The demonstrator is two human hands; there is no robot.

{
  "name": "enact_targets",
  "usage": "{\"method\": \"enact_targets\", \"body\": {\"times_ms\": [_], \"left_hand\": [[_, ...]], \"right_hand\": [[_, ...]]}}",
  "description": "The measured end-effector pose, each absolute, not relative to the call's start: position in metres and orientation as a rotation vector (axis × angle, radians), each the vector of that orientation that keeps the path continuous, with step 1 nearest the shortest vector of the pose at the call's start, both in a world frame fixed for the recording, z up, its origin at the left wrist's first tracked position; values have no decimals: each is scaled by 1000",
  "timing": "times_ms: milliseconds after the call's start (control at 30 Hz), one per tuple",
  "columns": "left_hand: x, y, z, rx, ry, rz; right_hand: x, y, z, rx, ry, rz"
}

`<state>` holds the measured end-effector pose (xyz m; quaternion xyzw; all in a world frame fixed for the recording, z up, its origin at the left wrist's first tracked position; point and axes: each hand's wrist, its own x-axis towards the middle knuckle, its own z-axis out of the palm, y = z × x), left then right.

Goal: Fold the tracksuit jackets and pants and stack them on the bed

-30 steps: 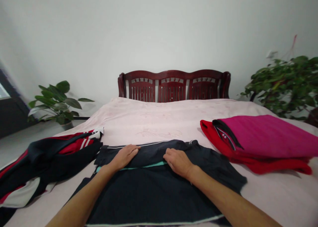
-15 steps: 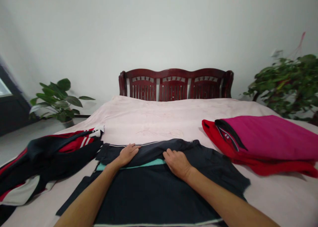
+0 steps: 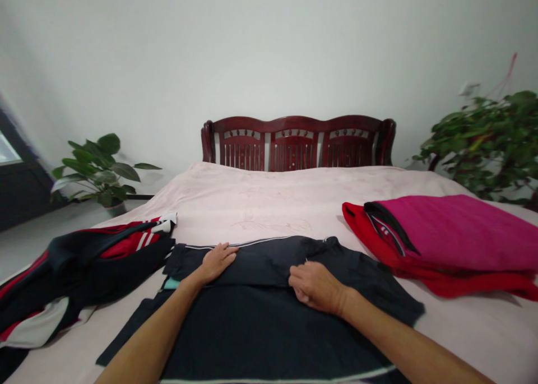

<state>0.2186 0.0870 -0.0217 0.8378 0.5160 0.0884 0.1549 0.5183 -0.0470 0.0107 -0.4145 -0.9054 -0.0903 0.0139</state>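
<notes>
The dark navy knit garment lies spread on the bed, centred directly in front of the person, with its far part doubled over into a flap. White piping runs along the far edge of the flap. A mint band shows only at the left, and a pale trim marks the near hem.

The fabric appears light, soft and limp. It can be expected to drape readily and may shift on the bedding under uneven pressure. The straight fold and the piped edge appear to offer the firmest places to take hold.

The left hand lies palm-down on the flap, fingers extended and close together, pressing rather than gripping. The right hand rests at the flap's near edge, fingers lightly curled. Whether it pinches the cloth cannot be determined from this view.

The bed's pale pink cover lies beneath the garment. A black, red and white track jacket lies just to the left. To the right is a folded red garment under a folded magenta garment. Beyond stand a dark red wooden headboard and two potted plants.
</notes>
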Motion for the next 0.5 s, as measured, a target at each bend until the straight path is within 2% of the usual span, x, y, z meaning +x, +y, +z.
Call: {"method": "enact_targets", "body": {"times_ms": [167,367,500], "left_hand": [[224,75,-31,2411,1635,239],[221,65,-13,2509,1658,333],[198,62,-22,2530,2037,220]], "right_hand": [[523,-54,18,-1340,-2669,-50],[494,-21,43,-1560,-2088,-84],[501,-1,19,-1718,-2256,-14]]}}
